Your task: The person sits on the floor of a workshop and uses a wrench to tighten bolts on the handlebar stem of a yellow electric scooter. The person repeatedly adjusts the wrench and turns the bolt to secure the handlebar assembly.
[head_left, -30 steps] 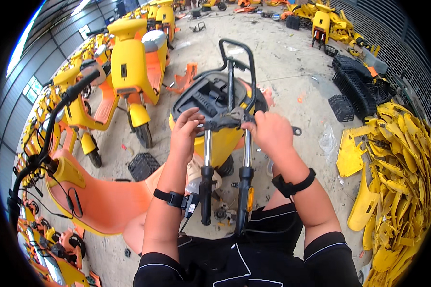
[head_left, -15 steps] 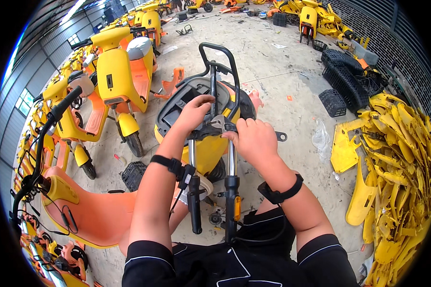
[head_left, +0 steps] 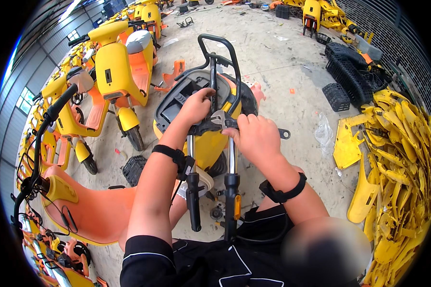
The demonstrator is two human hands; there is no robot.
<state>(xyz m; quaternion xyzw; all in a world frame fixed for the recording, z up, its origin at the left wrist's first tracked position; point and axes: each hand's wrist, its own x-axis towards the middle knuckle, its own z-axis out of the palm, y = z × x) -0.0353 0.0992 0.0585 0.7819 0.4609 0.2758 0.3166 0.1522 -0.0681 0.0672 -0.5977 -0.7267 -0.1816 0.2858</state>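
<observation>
An adjustable wrench (head_left: 220, 119), presumably weighty and rigid, best held by its handle (head_left: 281, 132), is clasped in the right hand (head_left: 258, 137); opposite, the left hand (head_left: 197, 107) is curled beside a black tube (head_left: 213, 79), contact unclear.

Finding open floor (head_left: 282, 69) up and right of the middle, leaving room past the right hand (head_left: 257, 138) and wrench (head_left: 219, 118). Meeting heaped yellow panels (head_left: 397, 182) at the right, a black loop bar (head_left: 235, 66) near the top middle, and yellow scooters (head_left: 112, 69) at the upper left.
</observation>
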